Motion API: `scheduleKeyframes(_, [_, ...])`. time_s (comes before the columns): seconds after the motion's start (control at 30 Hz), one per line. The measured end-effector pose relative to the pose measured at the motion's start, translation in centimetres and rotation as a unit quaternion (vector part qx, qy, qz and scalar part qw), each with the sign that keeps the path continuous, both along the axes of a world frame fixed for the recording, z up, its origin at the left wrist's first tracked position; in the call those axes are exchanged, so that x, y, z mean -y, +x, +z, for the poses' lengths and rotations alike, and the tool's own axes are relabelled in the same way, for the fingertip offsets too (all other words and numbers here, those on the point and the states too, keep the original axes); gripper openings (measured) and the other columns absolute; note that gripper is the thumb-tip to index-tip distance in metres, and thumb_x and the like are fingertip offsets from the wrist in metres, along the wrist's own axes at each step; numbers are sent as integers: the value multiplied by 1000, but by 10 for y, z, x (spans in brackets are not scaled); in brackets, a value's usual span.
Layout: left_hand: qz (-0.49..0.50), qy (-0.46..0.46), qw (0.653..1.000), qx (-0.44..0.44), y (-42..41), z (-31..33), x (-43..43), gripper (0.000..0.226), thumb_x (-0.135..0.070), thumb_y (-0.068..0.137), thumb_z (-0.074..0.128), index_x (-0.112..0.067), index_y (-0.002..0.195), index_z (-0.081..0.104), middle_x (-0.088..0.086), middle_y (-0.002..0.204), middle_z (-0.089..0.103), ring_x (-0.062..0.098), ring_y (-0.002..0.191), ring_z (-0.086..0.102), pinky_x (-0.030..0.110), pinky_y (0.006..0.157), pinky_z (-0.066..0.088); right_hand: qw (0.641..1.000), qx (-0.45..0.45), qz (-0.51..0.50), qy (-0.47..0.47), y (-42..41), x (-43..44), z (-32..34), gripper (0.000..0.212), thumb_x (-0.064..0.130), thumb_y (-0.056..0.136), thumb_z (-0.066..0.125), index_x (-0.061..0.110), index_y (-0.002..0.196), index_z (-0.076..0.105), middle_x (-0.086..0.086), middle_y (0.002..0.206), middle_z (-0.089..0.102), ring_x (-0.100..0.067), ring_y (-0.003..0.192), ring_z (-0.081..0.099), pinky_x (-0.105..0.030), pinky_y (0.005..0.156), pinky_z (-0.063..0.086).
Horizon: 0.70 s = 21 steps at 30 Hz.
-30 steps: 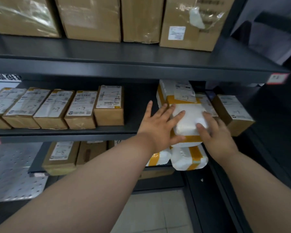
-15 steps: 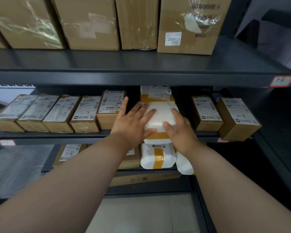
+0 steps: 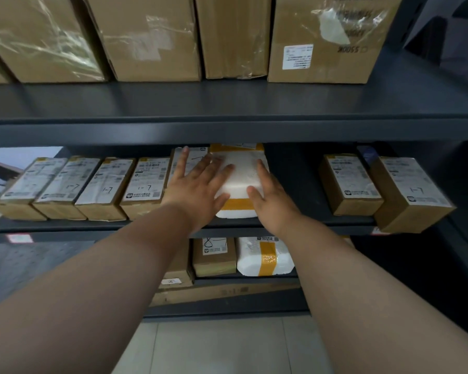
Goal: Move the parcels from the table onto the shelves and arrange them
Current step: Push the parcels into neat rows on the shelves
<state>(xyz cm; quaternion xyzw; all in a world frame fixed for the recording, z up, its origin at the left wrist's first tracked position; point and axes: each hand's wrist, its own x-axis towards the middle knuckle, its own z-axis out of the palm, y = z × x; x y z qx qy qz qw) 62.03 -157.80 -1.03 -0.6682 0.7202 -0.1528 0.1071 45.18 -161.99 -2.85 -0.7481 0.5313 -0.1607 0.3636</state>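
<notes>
Two-handed work on one white parcel (image 3: pixel 241 175). Pressing flat on its top with the left hand (image 3: pixel 197 190), fingers straight and spread, gripping nothing. Pushing on its right side with the right hand (image 3: pixel 270 203), fingers straight too. Found on the middle shelf (image 3: pixel 295 223), just beside the row of brown boxes (image 3: pixel 92 184). Looks like the lining-up step. Next, likely: nudge straight, front even with the row, then let go.
</notes>
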Motion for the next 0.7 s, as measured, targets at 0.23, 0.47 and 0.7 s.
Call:
scheduleKeyframes(0.23, [-63, -8, 998, -29, -38, 9, 10, 63, -57, 98, 8, -34, 149, -19, 1, 162, -7, 21, 149, -9, 54, 113, -20, 929, -292, -136, -181, -72, 22, 3, 62, 40, 102, 28, 19, 154, 3, -9, 162, 4, -29, 148, 5, -43, 119, 12])
scheduleKeyframes(0.47, [-78, -12, 995, -59, -90, 2, 35, 63, -58, 98, 9, -34, 150, -15, 2, 162, -7, 23, 149, -9, 54, 117, -9, 901, -401, -156, -53, -126, 40, -16, 72, 37, 99, 38, 7, 153, 3, -16, 161, 1, -33, 148, 1, -41, 120, 7])
scheduleKeyframes(0.7, [-74, 20, 997, -22, -124, -9, 45, 60, -55, 99, 9, -31, 153, -7, 3, 162, -6, 24, 148, -12, 54, 114, -16, 940, -320, -72, -94, -99, 42, -14, 69, 33, 94, 46, 23, 154, 12, 1, 161, 8, -24, 147, 6, -51, 119, 1])
